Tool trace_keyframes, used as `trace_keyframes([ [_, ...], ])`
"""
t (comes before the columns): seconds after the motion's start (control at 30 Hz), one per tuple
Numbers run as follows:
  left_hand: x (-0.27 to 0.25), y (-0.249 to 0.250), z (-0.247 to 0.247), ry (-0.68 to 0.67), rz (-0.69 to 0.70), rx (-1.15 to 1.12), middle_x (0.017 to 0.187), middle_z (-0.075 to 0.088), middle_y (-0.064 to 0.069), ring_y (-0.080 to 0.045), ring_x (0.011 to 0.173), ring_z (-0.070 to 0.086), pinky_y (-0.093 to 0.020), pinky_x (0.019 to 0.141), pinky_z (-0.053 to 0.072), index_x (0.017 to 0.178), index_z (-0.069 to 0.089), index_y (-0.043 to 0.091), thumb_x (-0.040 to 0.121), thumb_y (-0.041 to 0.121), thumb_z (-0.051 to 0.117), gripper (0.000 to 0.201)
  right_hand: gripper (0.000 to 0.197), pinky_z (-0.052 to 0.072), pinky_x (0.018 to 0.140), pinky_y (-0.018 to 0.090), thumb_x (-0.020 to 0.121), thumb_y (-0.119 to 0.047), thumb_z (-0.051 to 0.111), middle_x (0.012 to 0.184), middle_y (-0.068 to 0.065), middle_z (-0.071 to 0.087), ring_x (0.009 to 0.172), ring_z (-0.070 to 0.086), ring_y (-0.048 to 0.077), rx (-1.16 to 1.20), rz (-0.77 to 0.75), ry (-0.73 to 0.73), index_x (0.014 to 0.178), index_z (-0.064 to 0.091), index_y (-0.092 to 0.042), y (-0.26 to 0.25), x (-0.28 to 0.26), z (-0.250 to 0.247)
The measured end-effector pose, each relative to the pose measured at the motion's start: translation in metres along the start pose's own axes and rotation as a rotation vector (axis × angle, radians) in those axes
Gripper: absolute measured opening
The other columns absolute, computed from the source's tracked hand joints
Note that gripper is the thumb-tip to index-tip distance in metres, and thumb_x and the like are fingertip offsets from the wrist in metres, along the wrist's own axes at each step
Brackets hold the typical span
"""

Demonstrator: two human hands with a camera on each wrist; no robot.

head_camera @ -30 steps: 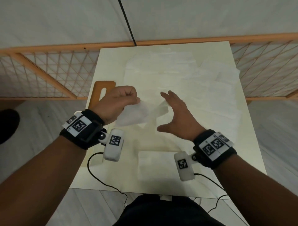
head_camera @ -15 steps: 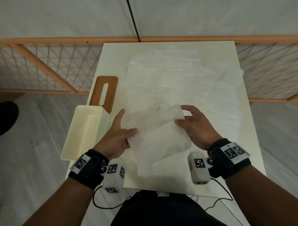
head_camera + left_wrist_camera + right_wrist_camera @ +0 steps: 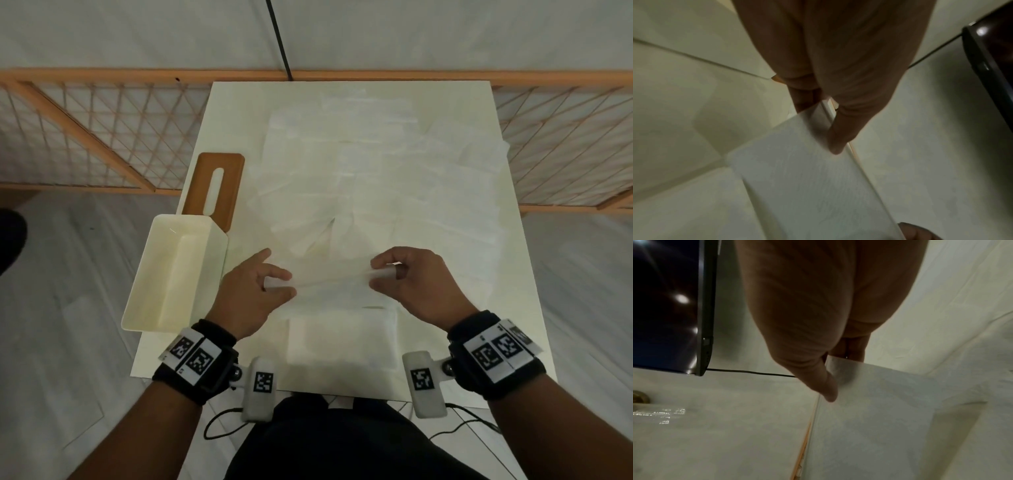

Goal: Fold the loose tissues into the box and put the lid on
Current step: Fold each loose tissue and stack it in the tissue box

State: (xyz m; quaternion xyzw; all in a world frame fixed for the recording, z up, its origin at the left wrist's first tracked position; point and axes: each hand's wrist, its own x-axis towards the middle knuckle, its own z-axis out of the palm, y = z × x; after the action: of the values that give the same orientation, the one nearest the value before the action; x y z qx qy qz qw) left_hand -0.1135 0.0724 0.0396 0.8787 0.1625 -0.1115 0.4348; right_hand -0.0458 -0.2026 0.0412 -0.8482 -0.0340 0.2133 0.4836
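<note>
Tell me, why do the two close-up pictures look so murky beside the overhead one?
Head view: evenly lit, sharp, straight rails bowed by the wide lens. Left wrist view: dim, the tissue smeared by motion blur. Right wrist view: dim and soft, with glare spots on a dark glossy panel.

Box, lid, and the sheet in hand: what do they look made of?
Box: looks like cream plastic or coated metal; smooth walls, soft sheen, rounded corners.
Lid: brown, matte, probably wood or bamboo, with a slot cut through; grain not resolvable.
Tissue: thin white paper, slightly translucent and limp between the left hand and right hand.
</note>
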Motion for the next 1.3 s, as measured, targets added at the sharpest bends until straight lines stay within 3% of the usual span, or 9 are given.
trace_keyframes([
  [0.13, -0.004, -0.002, 0.000, 0.024, 0.111, 0.133, 0.131, 0.049, 0.026, 0.000, 0.106, 0.059, -0.015, 0.088, 0.044, 0.088, 0.074, 0.029, 0.086, 0.028, 0.075, 0.003, 0.012, 0.047, 0.057, 0.017, 0.083, -0.016, 0.078, 0.068, -0.013, 0.068, 0.058, 0.059, 0.004, -0.098, -0.064, 0.019, 0.078, 0.071, -0.024, 0.006, -0.006, -0.003],
  [0.23, -0.010, -0.003, -0.001, -0.002, 0.168, 0.084, 0.118, 0.062, 0.016, 0.001, 0.102, 0.058, -0.023, 0.083, 0.048, 0.082, 0.069, 0.032, 0.088, 0.024, 0.072, 0.011, 0.012, 0.042, 0.057, 0.014, 0.084, -0.017, 0.078, 0.074, -0.007, 0.070, 0.055, 0.052, 0.000, -0.116, -0.059, -0.117, 0.077, 0.070, -0.022, 0.005, -0.012, -0.014],
  [0.4, -0.011, -0.007, 0.000, -0.159, 0.037, -0.093, 0.078, 0.070, 0.000, -0.017, 0.071, 0.063, -0.031, 0.070, 0.049, 0.084, 0.068, 0.023, 0.095, 0.023, 0.065, 0.012, 0.006, 0.040, 0.063, 0.030, 0.085, -0.020, 0.079, 0.074, 0.011, 0.070, 0.064, 0.053, 0.020, 0.126, 0.072, -0.307, 0.083, 0.073, -0.018, 0.011, -0.019, -0.026],
  [0.53, 0.001, -0.031, 0.023, -0.179, -0.046, -0.014, 0.069, 0.068, 0.000, -0.017, 0.066, 0.064, -0.036, 0.067, 0.052, 0.083, 0.068, 0.022, 0.094, 0.031, 0.066, 0.014, 0.009, 0.042, 0.059, 0.026, 0.083, -0.022, 0.080, 0.071, 0.009, 0.071, 0.060, 0.053, 0.016, 0.040, 0.146, -0.208, 0.079, 0.073, -0.017, 0.037, -0.014, -0.014],
  [0.6, 0.008, -0.044, 0.039, -0.174, -0.054, 0.099, 0.061, 0.058, 0.005, -0.014, 0.060, 0.056, -0.027, 0.058, 0.043, 0.080, 0.065, 0.023, 0.092, 0.035, 0.066, 0.017, 0.010, 0.046, 0.059, 0.021, 0.082, -0.024, 0.079, 0.076, 0.005, 0.072, 0.063, 0.061, 0.011, -0.126, 0.162, -0.176, 0.077, 0.072, -0.021, 0.054, -0.010, -0.003],
  [0.77, 0.022, -0.066, 0.068, -0.153, -0.099, 0.236, 0.072, 0.061, 0.008, -0.010, 0.069, 0.058, -0.019, 0.060, 0.040, 0.080, 0.062, 0.024, 0.090, 0.037, 0.067, 0.017, 0.006, 0.044, 0.059, 0.018, 0.083, -0.019, 0.070, 0.075, -0.003, 0.068, 0.074, 0.063, 0.016, -0.320, 0.196, -0.109, 0.079, 0.067, -0.020, 0.084, -0.003, 0.026],
  [0.93, 0.052, -0.063, 0.065, -0.020, -0.105, 0.263, 0.083, 0.064, 0.005, -0.019, 0.080, 0.062, -0.038, 0.079, 0.054, 0.080, 0.055, 0.025, 0.081, 0.032, 0.074, 0.020, 0.020, 0.032, 0.061, 0.008, 0.079, -0.018, 0.077, 0.089, -0.004, 0.060, 0.071, 0.049, 0.001, -0.380, 0.135, -0.019, 0.092, 0.062, -0.021, 0.089, 0.003, 0.033],
  [1.17, 0.133, -0.036, 0.067, 0.033, -0.019, 0.352, 0.123, 0.055, -0.007, -0.025, 0.116, 0.051, -0.035, 0.099, 0.044, 0.122, 0.056, 0.012, 0.084, 0.027, 0.075, 0.046, 0.015, 0.035, 0.062, 0.007, 0.082, -0.020, 0.075, 0.089, -0.005, 0.062, 0.073, 0.050, -0.002, -0.379, 0.093, 0.009, 0.094, 0.066, -0.019, 0.071, 0.011, 0.024],
  [1.3, 0.147, -0.037, 0.070, 0.062, 0.003, 0.464, 0.113, 0.065, -0.012, -0.028, 0.105, 0.059, -0.039, 0.093, 0.049, 0.105, 0.069, 0.007, 0.094, 0.024, 0.062, 0.022, 0.010, 0.036, 0.062, 0.006, 0.085, -0.021, 0.073, 0.086, -0.009, 0.062, 0.073, 0.052, -0.002, -0.358, 0.081, 0.024, 0.093, 0.066, -0.020, 0.065, 0.009, 0.016],
])
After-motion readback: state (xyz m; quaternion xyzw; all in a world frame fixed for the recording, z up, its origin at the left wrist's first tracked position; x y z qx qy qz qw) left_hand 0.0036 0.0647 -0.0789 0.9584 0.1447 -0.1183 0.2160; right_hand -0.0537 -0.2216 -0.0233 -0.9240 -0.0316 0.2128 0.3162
